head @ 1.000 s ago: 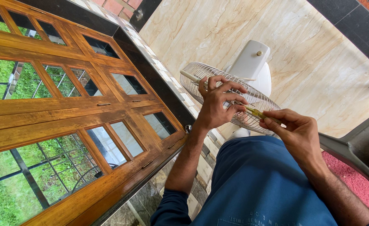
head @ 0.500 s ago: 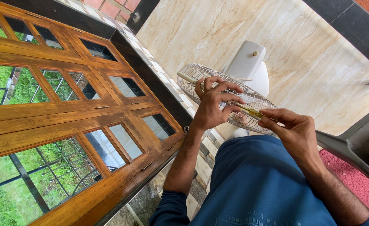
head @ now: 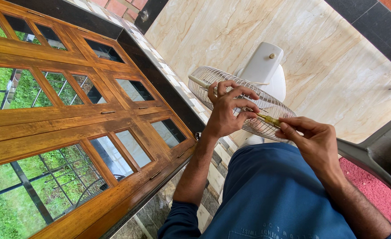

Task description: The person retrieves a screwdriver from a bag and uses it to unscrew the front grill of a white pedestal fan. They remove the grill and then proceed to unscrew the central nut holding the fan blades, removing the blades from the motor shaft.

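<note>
Centre frame: left hand [head: 227, 113] on wire fan guard [head: 266, 102], fingers spread over the mesh. Right hand [head: 313, 144] pinches yellow-handled screwdriver [head: 270, 120] — tip pointing toward left fingers at the guard. White motor housing [head: 264, 64] behind guard, upper centre. Wooden window frames w/ glass panes [head: 71, 119] fill left half. Blue shirt [head: 270, 194] bottom — red mat [head: 377, 194] lower right.

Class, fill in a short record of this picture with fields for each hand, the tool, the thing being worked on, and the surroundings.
Left hand: left hand rests on the wire fan guard, fingers spread over the rim.
Right hand: right hand pinches the yellow-handled screwdriver.
Tool: shaft points toward the left fingers at the guard's edge.
Worked on: white fan, motor housing behind the guard.
Surroundings: wooden window frame, marble floor, red mat.
</note>
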